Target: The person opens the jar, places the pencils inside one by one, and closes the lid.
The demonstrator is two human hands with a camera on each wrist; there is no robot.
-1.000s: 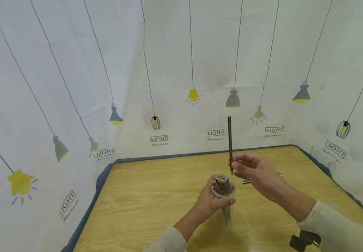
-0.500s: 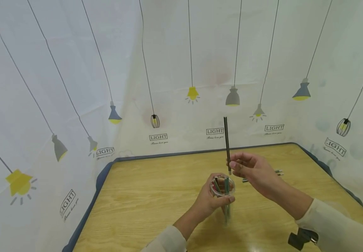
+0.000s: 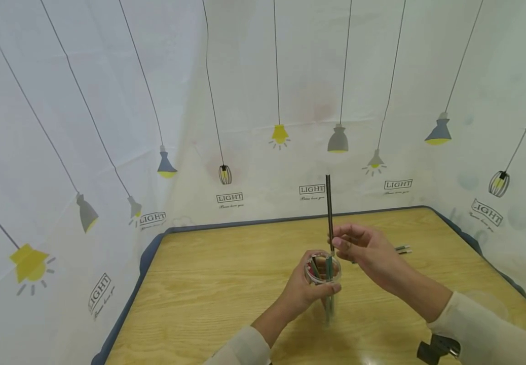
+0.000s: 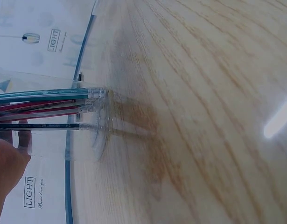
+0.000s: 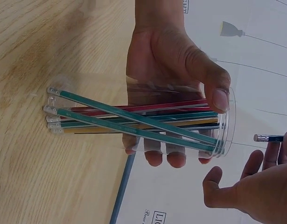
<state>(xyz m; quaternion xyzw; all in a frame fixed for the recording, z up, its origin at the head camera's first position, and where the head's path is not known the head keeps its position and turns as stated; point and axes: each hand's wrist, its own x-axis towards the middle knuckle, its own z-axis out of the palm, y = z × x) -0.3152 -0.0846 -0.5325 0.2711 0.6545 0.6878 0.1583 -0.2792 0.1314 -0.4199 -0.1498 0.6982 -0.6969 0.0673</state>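
My left hand [image 3: 300, 290] grips a clear plastic cylinder [image 3: 339, 276] around its upper part, thumb near the rim. Inside it stand several pencils [image 5: 134, 128], green, red, yellow and dark, their eraser ends at the bottom. Between thumb and fingers, my right hand [image 3: 368, 251] pinches a dark pencil [image 3: 329, 208]. It is held nearly upright, its metal-banded eraser end [image 5: 262, 138] pointing down, right at the far side of the cylinder's mouth in the head view. In the right wrist view this end shows just outside the open rim.
Behind my right hand, a few loose pencils [image 3: 402, 249] lie on the wooden table [image 3: 208, 284]. A white sheet [image 3: 254, 76] printed with hanging lamps surrounds the table's back and sides. A black device [image 3: 438, 347] sits at my right wrist.
My right hand has brought the dark pencil slightly left and down, so its eraser end is now closer to the cylinder's rim. My left hand and the cylinder have hardly moved.
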